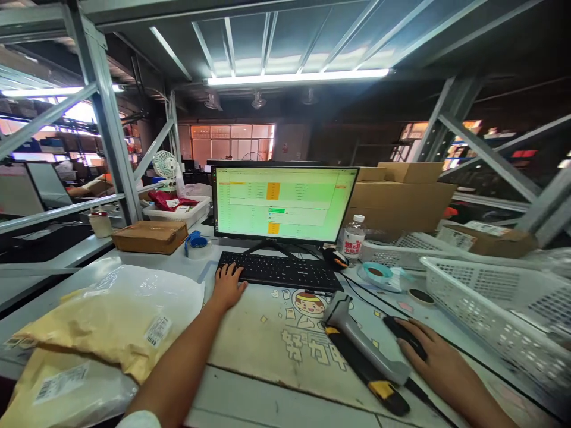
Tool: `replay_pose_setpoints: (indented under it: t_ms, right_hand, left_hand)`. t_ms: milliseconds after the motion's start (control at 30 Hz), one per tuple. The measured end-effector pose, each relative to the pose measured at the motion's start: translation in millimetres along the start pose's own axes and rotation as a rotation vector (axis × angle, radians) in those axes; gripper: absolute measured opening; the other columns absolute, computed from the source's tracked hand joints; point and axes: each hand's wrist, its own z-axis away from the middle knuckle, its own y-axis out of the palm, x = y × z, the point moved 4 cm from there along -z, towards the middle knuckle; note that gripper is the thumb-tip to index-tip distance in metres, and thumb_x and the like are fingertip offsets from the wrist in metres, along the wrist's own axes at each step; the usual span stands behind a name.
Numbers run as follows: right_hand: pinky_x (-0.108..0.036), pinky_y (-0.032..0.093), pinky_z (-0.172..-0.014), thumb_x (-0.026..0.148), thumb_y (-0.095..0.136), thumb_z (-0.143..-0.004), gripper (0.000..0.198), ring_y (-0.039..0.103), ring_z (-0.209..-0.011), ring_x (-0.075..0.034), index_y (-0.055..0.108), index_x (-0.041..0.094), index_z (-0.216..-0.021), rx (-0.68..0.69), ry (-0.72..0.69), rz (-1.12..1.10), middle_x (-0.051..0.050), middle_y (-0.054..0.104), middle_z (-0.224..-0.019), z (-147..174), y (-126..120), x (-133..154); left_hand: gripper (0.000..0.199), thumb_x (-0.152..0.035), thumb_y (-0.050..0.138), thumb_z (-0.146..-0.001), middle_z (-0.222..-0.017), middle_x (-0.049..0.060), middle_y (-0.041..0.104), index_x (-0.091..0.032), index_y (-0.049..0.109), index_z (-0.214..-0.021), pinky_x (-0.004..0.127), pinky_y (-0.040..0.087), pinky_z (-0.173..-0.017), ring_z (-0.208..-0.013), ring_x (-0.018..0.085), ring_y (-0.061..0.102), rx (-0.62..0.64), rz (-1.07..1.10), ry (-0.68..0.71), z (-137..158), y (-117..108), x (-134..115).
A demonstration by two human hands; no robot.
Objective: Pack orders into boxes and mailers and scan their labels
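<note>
My left hand (227,286) rests at the left end of the black keyboard (285,270), its fingers spread over the keys. Under my right hand (430,351) lies a black computer mouse (405,337), with the fingers curved over it. A grey barcode scanner (366,342) lies on the desk mat (250,339) between my hands, beside a black-and-yellow handled tool (357,371). Behind the keyboard stands a lit monitor (285,205) showing a table with orange cells and a small pop-up window; its text is too small to read.
Plastic-wrapped yellow packages (107,309) with labels lie left of my forearm. A cardboard box (149,236) and blue tape (196,244) sit behind them. On the right are a bottle (354,238), a tape roll (377,272), white baskets (482,309) and a large carton (397,205).
</note>
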Motion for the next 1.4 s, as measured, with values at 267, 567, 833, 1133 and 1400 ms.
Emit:
replay_pose_setpoints:
  t_ms: [267, 567, 833, 1133, 1400]
  right_hand:
    - [-0.054, 0.054, -0.113, 0.050, 0.043, -0.101, 0.052, 0.066, -0.131, -0.034, 0.068, 0.023, -0.138, 0.032, 0.067, 0.041, -0.015, 0.066, -0.145, 6.0, -16.2, 25.5]
    - [-0.054, 0.054, -0.114, 0.050, 0.040, -0.104, 0.053, 0.064, -0.135, -0.034, 0.066, 0.022, -0.142, 0.067, 0.078, 0.064, -0.016, 0.063, -0.149, 7.8, -14.2, 23.1]
    - [-0.054, 0.054, -0.112, 0.049, 0.040, -0.103, 0.054, 0.065, -0.132, -0.034, 0.066, 0.023, -0.141, 0.089, 0.092, 0.065, -0.015, 0.062, -0.149, 7.1, -15.1, 25.9]
    - [-0.054, 0.053, -0.114, 0.042, 0.043, -0.100, 0.052, 0.064, -0.133, -0.034, 0.064, 0.020, -0.142, 0.098, 0.100, 0.081, -0.016, 0.061, -0.149, 7.4, -18.2, 28.6]
    - [-0.051, 0.054, -0.113, 0.044, 0.044, -0.100, 0.050, 0.066, -0.130, -0.033, 0.068, 0.023, -0.139, 0.077, 0.090, 0.076, -0.014, 0.063, -0.147, 7.8, -15.8, 26.0]
  left_hand:
    - [0.054, -0.046, 0.048, -0.106, -0.167, 0.012, 0.047, -0.024, 0.056, -0.155, 0.058, 0.030, -0.128, -0.155, 0.039, 0.039, -0.035, -0.084, 0.017, -2.7, 9.4, 5.8]
    - [0.056, -0.047, 0.047, -0.107, -0.167, 0.013, 0.046, -0.023, 0.055, -0.156, 0.060, 0.029, -0.128, -0.155, 0.040, 0.038, -0.021, -0.077, 0.015, -3.5, 8.5, 5.4]
    - [0.057, -0.047, 0.047, -0.107, -0.169, 0.013, 0.043, -0.023, 0.053, -0.157, 0.060, 0.027, -0.129, -0.157, 0.040, 0.035, 0.012, -0.048, -0.001, -3.5, 6.4, 5.5]
    - [0.056, -0.046, 0.049, -0.106, -0.168, 0.013, 0.045, -0.022, 0.054, -0.157, 0.058, 0.028, -0.129, -0.156, 0.039, 0.037, 0.002, -0.058, 0.003, -3.1, 5.4, 5.3]
    - [0.056, -0.046, 0.049, -0.106, -0.168, 0.013, 0.045, -0.022, 0.054, -0.156, 0.058, 0.029, -0.129, -0.155, 0.039, 0.038, -0.004, -0.065, 0.006, -3.3, 4.3, 4.7]
